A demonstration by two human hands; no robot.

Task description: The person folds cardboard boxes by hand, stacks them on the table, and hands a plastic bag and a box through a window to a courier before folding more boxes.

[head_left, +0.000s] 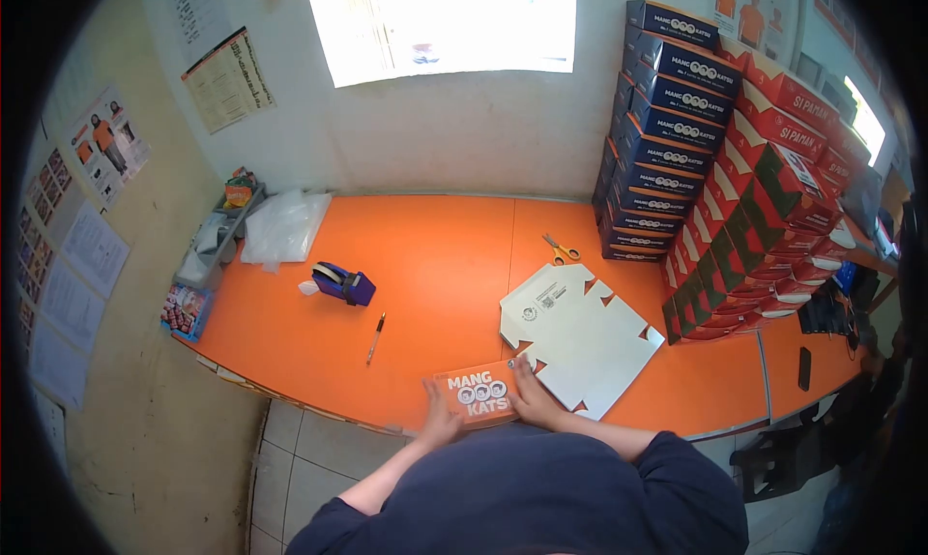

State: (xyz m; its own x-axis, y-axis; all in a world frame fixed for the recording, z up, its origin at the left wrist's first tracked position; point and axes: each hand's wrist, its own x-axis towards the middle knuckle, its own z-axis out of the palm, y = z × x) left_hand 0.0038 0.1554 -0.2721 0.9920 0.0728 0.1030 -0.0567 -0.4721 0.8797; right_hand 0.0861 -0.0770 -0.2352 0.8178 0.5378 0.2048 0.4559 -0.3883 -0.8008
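An orange box (478, 393) printed "MANG KATSU" in white lies at the table's front edge, close to my body. My left hand (440, 418) grips its left side, fingers along the edge. On the opposite side, my right hand (535, 398) presses against the box's right end, near its upper corner. Just right of that hand is a stack of flat white cardboard blanks (585, 347) with notched edges and print on the top sheet. The underside of the orange box is hidden.
Yellow-handled scissors (561, 249) lie behind the blanks. A blue tape dispenser (344, 283), a pen (376, 338) and clear plastic bags (285, 227) are on the left. Tall stacks of dark blue boxes (667, 154) and red boxes (739, 236) stand at the right. A phone (804, 368) lies far right.
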